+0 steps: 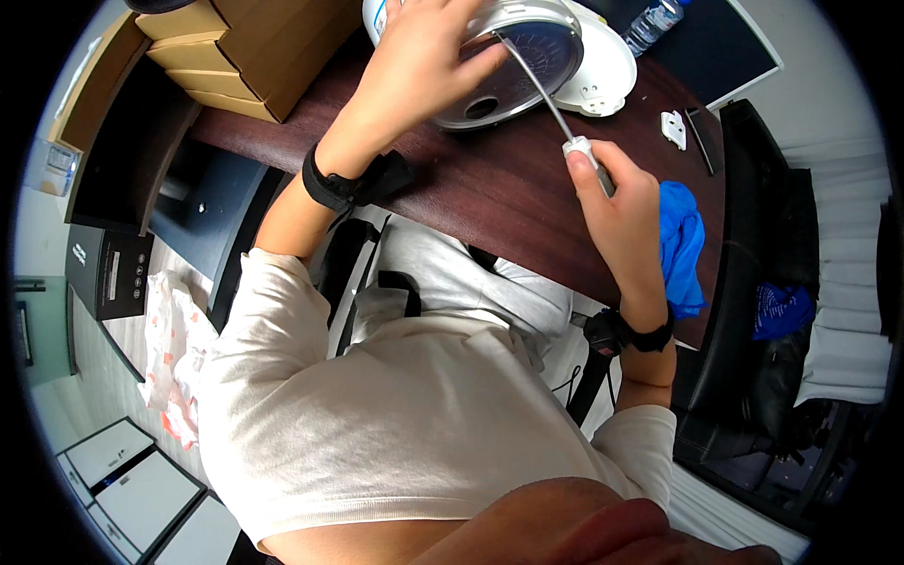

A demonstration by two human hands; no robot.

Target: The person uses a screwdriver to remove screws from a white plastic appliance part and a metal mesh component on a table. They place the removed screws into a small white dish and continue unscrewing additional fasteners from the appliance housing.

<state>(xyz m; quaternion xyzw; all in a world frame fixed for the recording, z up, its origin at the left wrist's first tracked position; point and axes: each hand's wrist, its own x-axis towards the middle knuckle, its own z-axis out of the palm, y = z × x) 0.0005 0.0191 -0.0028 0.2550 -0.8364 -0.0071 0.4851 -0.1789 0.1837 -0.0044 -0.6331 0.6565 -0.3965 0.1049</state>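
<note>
The right hand (621,202) grips a screwdriver (546,100) against the round appliance (506,83) on the wooden table (471,179); pressed aslant, its tip could slip into the left hand (414,71), whose hold I cannot tell

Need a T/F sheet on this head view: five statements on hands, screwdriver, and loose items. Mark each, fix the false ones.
1. The right hand grips a screwdriver. True.
2. The left hand is holding the blue cloth. False: the left hand is at the round appliance; the cloth lies beside the right forearm.
3. The cardboard boxes are to the left of the appliance. True.
4. The screwdriver's tip points toward the small white part. False: it points at the appliance, near the left thumb.
5. The small white part lies on the dark red table. True.
</note>
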